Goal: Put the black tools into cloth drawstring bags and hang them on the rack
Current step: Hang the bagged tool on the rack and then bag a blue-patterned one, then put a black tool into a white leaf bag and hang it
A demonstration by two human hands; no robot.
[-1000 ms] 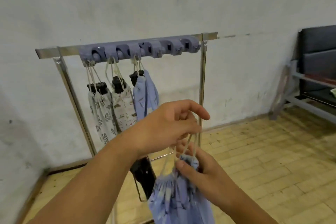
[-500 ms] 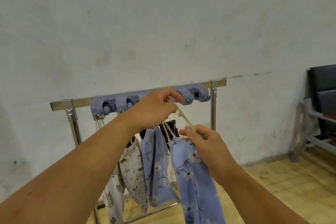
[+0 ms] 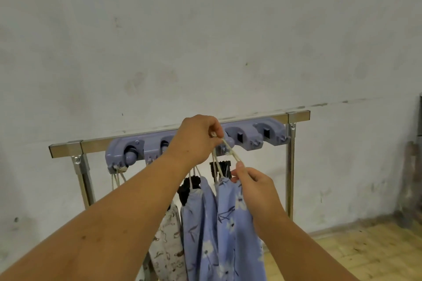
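Grey, stained plaster wall (image 3: pixel 205 29) is filling most of the frame. Below centre, a steel rack (image 3: pixel 290 166) is standing against it, its top bar carrying a lilac plastic hook strip (image 3: pixel 251 134). Wooden flooring (image 3: pixel 376 253) is showing at lower right. Several cloth drawstring bags are hanging from the strip: a cream patterned bag (image 3: pixel 169 246) at lower centre-left, a blue bag (image 3: pixel 196 223) beside it with a black tool (image 3: pixel 187 187) poking from its mouth, and a blue floral bag (image 3: pixel 235 235) right of that, its own black tool top (image 3: pixel 220 167) showing above the gathered neck. The left hand (image 3: pixel 196 139) is pinching the cream drawstring (image 3: pixel 230 155) up at the strip, fingers closed on it. The right hand (image 3: pixel 253 185) is gripping the floral bag's neck, thumb and forefinger nipping the cord's lower end.
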